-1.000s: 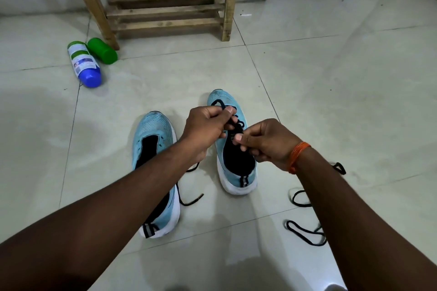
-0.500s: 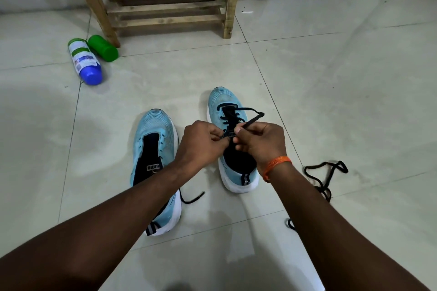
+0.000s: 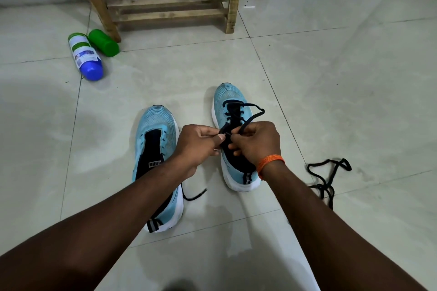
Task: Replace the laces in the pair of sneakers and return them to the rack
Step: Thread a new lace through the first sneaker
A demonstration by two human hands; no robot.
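Observation:
Two light-blue sneakers with white soles stand side by side on the tiled floor. The right sneaker point(image 3: 228, 101) has a black lace point(image 3: 250, 114) threaded through its front eyelets, with a loop hanging off its right side. My left hand point(image 3: 198, 146) and my right hand point(image 3: 256, 142) meet over its tongue, and each pinches a part of that lace. The left sneaker point(image 3: 157, 125) has no lace across its tongue; a short black lace end point(image 3: 195, 196) lies beside its heel. Another loose black lace point(image 3: 327, 175) lies tangled on the floor to the right.
A wooden rack point(image 3: 168, 4) with slatted shelves stands at the back by the wall. A white bottle with a blue cap point(image 3: 85, 56) and a green bottle point(image 3: 104, 42) lie on the floor by its left leg.
Both hands have drawn nearer to me along the right sneaker, from its front eyelets to its tongue. A loop of lace now shows at the sneaker's right side.

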